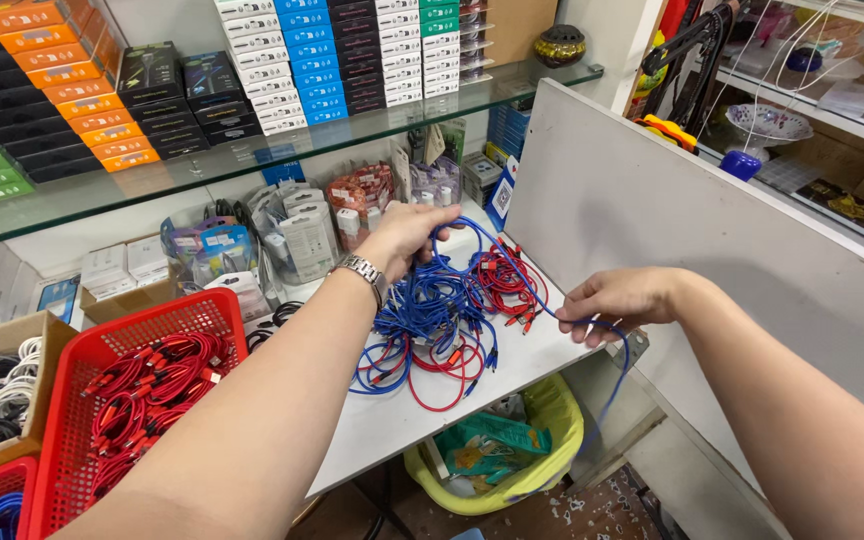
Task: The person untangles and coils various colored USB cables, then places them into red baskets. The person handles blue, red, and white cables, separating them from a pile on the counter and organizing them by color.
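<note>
blue cable point(492, 262): braided cloth sheath, matt
wristwatch point(363, 271): polished metal band, glossy
red basket point(102, 350): moulded plastic mesh, slight sheen
shelf point(252, 150): clear glass, glossy
desk point(392, 420): smooth white laminate, matt
yellow bin point(552, 440): smooth plastic
box point(12, 340): brown cardboard, matt

Crowded shop corner.
A glass shelf point(252, 160) runs above a white counter point(392, 420); a grey partition board point(652, 220) stands right, over speckled floor point(572, 515).
</note>
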